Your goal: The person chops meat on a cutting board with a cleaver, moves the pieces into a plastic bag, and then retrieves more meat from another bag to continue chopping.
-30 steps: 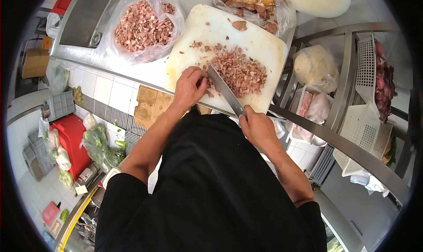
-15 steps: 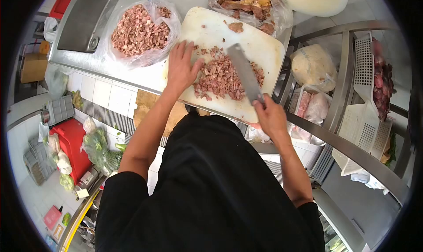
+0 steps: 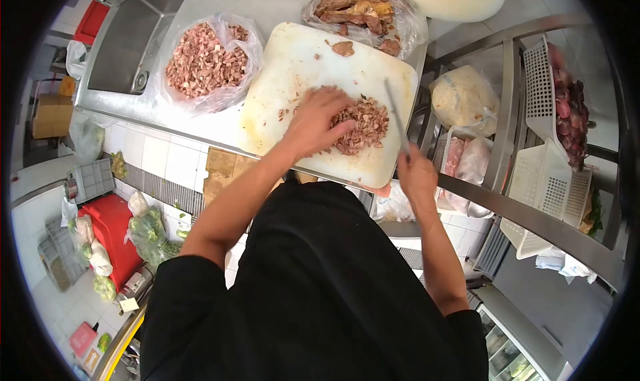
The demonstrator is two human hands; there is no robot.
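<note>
A pile of chopped meat (image 3: pixel 365 124) lies on the white cutting board (image 3: pixel 267 124). My left hand (image 3: pixel 319 122) rests over the pile's left side, fingers spread, hiding part of it. At the board's right edge my right hand (image 3: pixel 417 171) is wrapped round the handle of a cleaver (image 3: pixel 395 111). Its blade stands nearly on edge to the right of the pile, apart from most of the meat. Two larger meat pieces, one of them a brown chunk (image 3: pixel 343 48), lie near the board's far edge.
A plastic bag of diced meat (image 3: pixel 207 61) stands left of the board, beside the sink (image 3: pixel 127 48). Behind the board is a bag of larger meat pieces (image 3: pixel 357 11). A metal rack (image 3: pixel 490 194) with bags and white baskets (image 3: pixel 540 91) borders the right side.
My left hand has moved right, from the board's left edge onto the chopped meat. The cleaver has shifted right off the pile and turned on edge. The pile is more compact.
</note>
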